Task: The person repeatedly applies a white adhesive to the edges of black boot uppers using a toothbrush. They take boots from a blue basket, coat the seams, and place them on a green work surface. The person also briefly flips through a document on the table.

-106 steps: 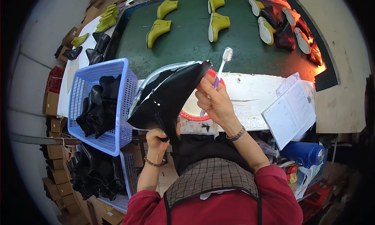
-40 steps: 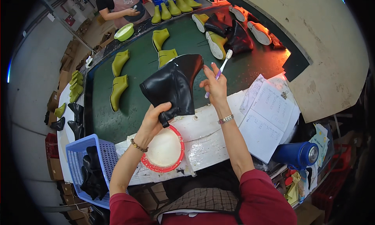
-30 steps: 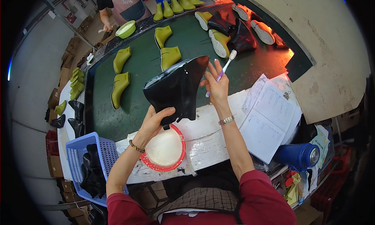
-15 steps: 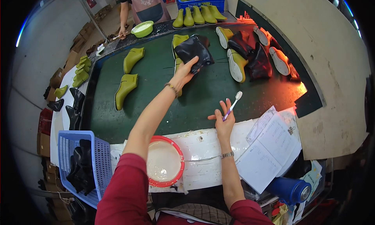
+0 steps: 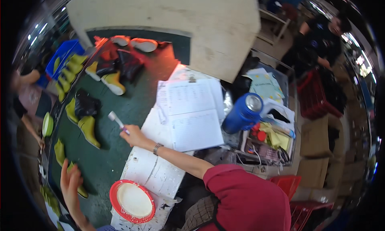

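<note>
Right hand (image 5: 133, 136) grips a toothbrush (image 5: 116, 120), centre left; left hand (image 5: 71, 182), fingers apart, near a lime last (image 5: 82, 191), lower left.

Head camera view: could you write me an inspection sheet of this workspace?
Surface: green worktop, white-spattered board along its edge.
Job's things: toothbrush, red-rimmed bowl of whitish stuff, black boot upper beside yellow-green boot forms.
Clutter: open notebook, blue flask.
Hands: left hand open over the worktop; right hand holds the toothbrush.
Cables: cannot tell, too small and blurred.
Surroundings: person at left, person at upper right; cardboard boxes.
</note>
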The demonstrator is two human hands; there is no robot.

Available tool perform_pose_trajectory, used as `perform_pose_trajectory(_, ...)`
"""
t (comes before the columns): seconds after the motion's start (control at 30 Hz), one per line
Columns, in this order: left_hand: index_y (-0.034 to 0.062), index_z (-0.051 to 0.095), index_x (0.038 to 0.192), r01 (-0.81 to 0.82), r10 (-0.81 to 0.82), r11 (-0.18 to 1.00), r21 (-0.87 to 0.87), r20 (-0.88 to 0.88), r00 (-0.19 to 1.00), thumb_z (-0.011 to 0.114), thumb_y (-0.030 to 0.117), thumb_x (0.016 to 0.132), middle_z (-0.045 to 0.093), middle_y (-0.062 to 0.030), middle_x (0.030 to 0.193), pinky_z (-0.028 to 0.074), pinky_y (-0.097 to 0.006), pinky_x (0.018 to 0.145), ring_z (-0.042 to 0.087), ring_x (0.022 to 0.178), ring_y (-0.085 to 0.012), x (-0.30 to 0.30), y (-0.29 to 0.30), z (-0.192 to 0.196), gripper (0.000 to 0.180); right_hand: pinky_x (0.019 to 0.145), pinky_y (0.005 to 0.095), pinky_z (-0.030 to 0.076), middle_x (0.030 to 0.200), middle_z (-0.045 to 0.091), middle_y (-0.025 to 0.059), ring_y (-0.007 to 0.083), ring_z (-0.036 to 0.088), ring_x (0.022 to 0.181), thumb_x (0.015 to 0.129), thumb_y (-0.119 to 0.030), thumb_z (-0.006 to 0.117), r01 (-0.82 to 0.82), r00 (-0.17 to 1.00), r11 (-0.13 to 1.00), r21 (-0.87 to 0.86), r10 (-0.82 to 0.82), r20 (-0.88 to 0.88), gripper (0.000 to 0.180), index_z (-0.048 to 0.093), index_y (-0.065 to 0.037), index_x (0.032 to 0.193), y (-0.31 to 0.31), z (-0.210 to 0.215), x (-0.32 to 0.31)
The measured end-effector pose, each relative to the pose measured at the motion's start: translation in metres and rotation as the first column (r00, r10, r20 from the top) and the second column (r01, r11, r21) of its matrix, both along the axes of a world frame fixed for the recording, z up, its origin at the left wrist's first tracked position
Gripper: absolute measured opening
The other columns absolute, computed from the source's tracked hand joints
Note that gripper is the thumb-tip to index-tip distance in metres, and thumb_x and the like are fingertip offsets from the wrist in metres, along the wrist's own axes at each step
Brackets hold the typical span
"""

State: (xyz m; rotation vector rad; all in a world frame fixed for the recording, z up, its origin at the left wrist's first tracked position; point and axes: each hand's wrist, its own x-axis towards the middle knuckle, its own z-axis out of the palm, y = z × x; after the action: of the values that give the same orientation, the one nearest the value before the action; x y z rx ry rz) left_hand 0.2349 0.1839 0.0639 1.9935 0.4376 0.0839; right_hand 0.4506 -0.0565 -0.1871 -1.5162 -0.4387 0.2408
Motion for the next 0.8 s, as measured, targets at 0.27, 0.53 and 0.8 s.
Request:
perform_pose_trajectory(0.27, 0.0042, 0.054, 0.143, -0.567, 0.508, 0.808, 0.158, 0.301, 0.807, 0.058, 0.021, 0.103, 0.063, -0.0201, 0.133, 0.052, -0.04, 0.1, 0.063, 0.118, -0.0323, -0.206, -0.079, 0.035, 0.044, 0.062, 0.0455, 0.058, 0.107, 0.057, 0.0366, 0.0418, 0.068, 0.073, 0.083, 0.001, 0.058, 0.268, 0.78, 0.744, -0.612, 0.206, 0.591, 0.018, 0.063, 0.017, 0.088, -0.069, -0.001, -0.07)
perform_pose_trajectory(0.53, 0.0033, 0.057, 0.139, -0.582, 0.445, 0.781, 0.226, 0.451, 0.774, 0.059, 0.02, 0.102, 0.065, -0.02, 0.13, 0.052, -0.04, 0.1, 0.064, 0.116, -0.032, -0.186, -0.118, -0.006, 0.042, 0.063, 0.0456, 0.059, 0.115, 0.054, 0.0454, 0.044, 0.069, 0.069, 0.079, 0.0, 0.06, 0.014, 0.754, 0.658, -0.753, 0.488, 0.44, 0.017, 0.066, 0.016, 0.083, -0.119, 0.038, -0.112)
perform_pose_trajectory(0.8, 0.0023, 0.06, 0.135, -0.596, 0.424, 0.76, 0.257, 0.499, 0.756, 0.06, 0.02, 0.1, 0.067, -0.0199, 0.126, 0.052, -0.04, 0.1, 0.065, 0.114, -0.0316, -0.176, -0.119, -0.017, 0.04, 0.07, 0.0524, 0.054, 0.084, 0.066, 0.0287, 0.045, 0.068, 0.077, 0.083, -0.007, 0.069, -0.053, 0.872, 0.878, -0.477, 0.273, 0.405, 0.021, 0.068, 0.011, 0.094, -0.114, 0.04, -0.098)
